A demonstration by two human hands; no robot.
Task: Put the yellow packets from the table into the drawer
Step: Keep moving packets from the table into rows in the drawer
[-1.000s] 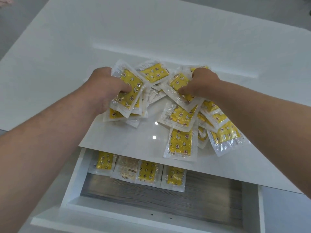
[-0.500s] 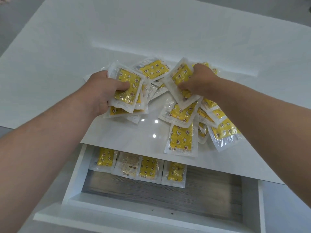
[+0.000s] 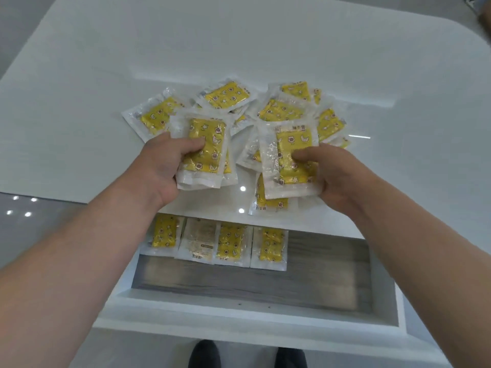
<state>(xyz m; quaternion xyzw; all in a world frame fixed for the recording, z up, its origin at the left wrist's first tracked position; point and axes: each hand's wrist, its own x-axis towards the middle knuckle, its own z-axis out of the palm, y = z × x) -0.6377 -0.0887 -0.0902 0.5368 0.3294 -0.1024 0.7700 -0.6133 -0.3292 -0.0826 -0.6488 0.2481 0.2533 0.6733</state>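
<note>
Left hand and right hand grip flat, crinkly yellow packets.

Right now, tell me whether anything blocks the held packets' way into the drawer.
Nothing visible does. The left hand and right hand grip yellow plastic-wrapped packets over the white table's edge; the open white drawer lies below, much of its grey floor bare.

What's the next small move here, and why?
Probably draw both hands back and down into the open white drawer and set their loads beside the row of four packets there. The left hand grips a stack of yellow plastic-wrapped packets, the right hand another stack; the drawer's grey floor lies bare right of the row.
</note>
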